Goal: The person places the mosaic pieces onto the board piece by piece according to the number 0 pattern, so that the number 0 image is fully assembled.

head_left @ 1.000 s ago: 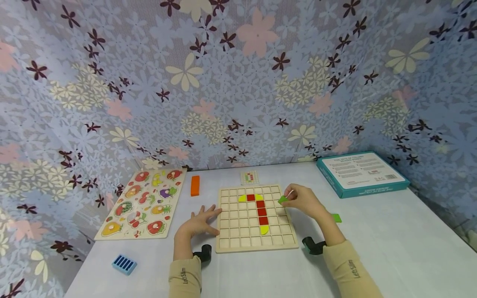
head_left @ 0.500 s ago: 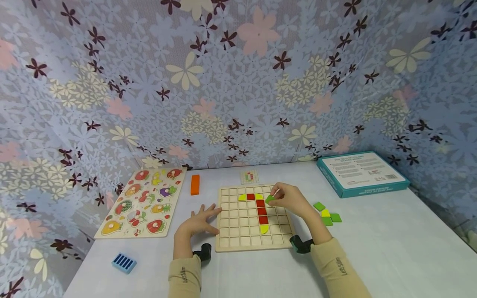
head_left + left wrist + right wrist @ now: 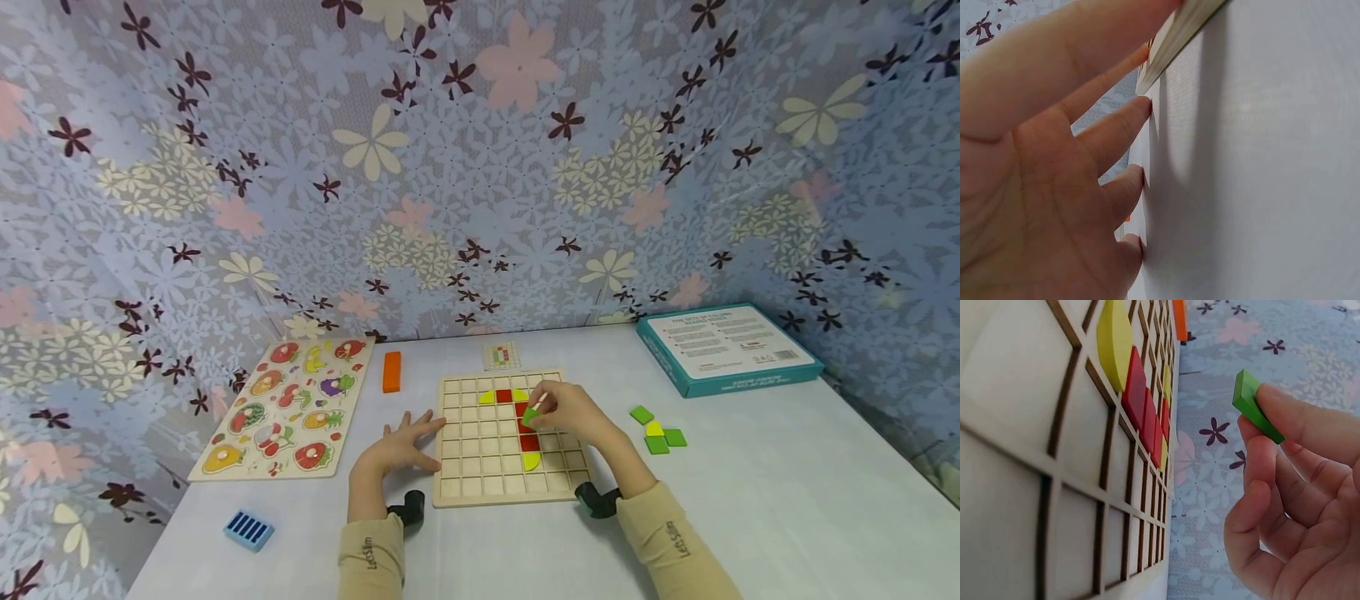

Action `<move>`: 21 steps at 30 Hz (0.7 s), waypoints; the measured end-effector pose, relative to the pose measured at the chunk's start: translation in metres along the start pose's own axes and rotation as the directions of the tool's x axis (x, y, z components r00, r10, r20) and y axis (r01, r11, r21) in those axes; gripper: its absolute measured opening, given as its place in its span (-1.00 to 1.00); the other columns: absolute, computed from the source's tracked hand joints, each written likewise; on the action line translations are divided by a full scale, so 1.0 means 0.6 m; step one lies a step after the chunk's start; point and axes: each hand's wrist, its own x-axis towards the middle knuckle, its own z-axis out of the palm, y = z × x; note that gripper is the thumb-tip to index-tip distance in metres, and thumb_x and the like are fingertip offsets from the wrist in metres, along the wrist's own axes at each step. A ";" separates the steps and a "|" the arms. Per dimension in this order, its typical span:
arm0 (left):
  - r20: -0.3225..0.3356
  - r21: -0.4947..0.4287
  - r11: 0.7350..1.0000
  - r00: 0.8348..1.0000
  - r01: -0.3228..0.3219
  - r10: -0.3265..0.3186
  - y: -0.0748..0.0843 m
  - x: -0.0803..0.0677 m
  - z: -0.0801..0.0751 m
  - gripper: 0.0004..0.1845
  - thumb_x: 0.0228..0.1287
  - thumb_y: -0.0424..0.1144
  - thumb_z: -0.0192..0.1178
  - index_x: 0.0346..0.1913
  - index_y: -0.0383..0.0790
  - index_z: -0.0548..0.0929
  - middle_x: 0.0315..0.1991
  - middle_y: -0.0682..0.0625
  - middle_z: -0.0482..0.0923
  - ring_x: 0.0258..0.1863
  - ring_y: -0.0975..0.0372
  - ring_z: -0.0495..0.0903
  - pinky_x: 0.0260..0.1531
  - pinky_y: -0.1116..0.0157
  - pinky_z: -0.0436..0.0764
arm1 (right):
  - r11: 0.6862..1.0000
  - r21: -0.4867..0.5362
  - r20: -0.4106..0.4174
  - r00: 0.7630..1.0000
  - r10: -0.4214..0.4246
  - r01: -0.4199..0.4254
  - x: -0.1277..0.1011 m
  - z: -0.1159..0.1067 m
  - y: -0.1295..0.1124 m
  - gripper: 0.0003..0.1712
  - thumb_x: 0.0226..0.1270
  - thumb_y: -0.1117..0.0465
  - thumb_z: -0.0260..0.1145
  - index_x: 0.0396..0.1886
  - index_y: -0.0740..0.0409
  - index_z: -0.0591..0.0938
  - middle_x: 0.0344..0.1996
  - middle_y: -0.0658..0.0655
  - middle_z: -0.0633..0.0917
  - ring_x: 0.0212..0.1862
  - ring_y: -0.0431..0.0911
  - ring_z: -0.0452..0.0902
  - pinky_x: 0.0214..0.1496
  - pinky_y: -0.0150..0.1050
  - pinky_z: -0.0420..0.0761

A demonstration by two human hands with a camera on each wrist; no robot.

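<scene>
Pinching the green tile (image 3: pixel 1255 406), your right hand (image 3: pixel 573 414) hovers over the grid board (image 3: pixel 480 467); a tilted release could jam it, though your spread left hand (image 3: pixel 401 450) steadies the edge.

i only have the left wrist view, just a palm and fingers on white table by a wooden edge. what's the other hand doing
Observer: The right hand pinches a green tile and holds it above the wooden grid board, not yet set in a cell.
Operator: anything already on the board
Observer: Yes, a column of red tiles with yellow curved pieces at its top and bottom ends.
Operator: more pieces around
Observer: A few loose green and yellow tiles lie on the table to the right of the board, apart from it.
</scene>
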 end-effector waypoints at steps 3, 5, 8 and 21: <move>0.001 0.004 1.000 1.000 0.003 -0.003 -0.001 0.001 0.000 -0.17 -0.14 -0.33 0.40 0.32 -0.07 0.35 0.44 -0.10 0.00 0.43 -0.09 -0.35 0.30 -0.15 -0.47 | 1.000 0.006 0.022 1.000 0.003 -0.004 0.001 0.006 -0.001 -0.79 0.02 0.32 0.41 -0.35 0.16 0.56 -0.51 0.03 0.61 -0.41 -0.15 0.50 -0.40 -0.31 0.52; 0.002 0.007 1.000 1.000 0.002 -0.002 -0.001 0.001 0.000 -0.17 -0.14 -0.33 0.40 0.32 -0.07 0.35 0.44 -0.10 0.00 0.43 -0.09 -0.35 0.30 -0.15 -0.47 | 1.000 0.004 0.038 0.999 0.003 -0.003 0.001 0.010 -0.003 -0.79 0.02 0.33 0.41 -0.34 0.16 0.56 -0.50 0.03 0.61 -0.41 -0.15 0.50 -0.41 -0.31 0.53; 0.004 0.009 1.000 1.000 0.000 0.000 -0.001 0.001 0.000 -0.17 -0.13 -0.32 0.40 0.32 -0.07 0.35 0.44 -0.10 0.00 0.43 -0.09 -0.35 0.30 -0.15 -0.48 | 1.000 -0.020 0.067 0.998 0.000 0.001 0.000 0.016 -0.006 -0.81 0.05 0.36 0.38 -0.32 0.14 0.57 -0.48 0.02 0.61 -0.39 -0.15 0.51 -0.39 -0.30 0.53; -0.001 -0.005 1.000 1.000 0.001 -0.001 -0.003 0.003 0.002 -0.17 -0.14 -0.32 0.41 0.32 -0.07 0.35 0.44 -0.10 0.00 0.43 -0.08 -0.35 0.30 -0.14 -0.48 | 0.995 -0.065 0.210 0.976 -0.061 0.076 -0.004 0.041 -0.014 -0.86 0.07 0.44 0.31 -0.40 0.16 0.60 -0.51 -0.01 0.59 -0.42 -0.17 0.48 -0.36 -0.29 0.53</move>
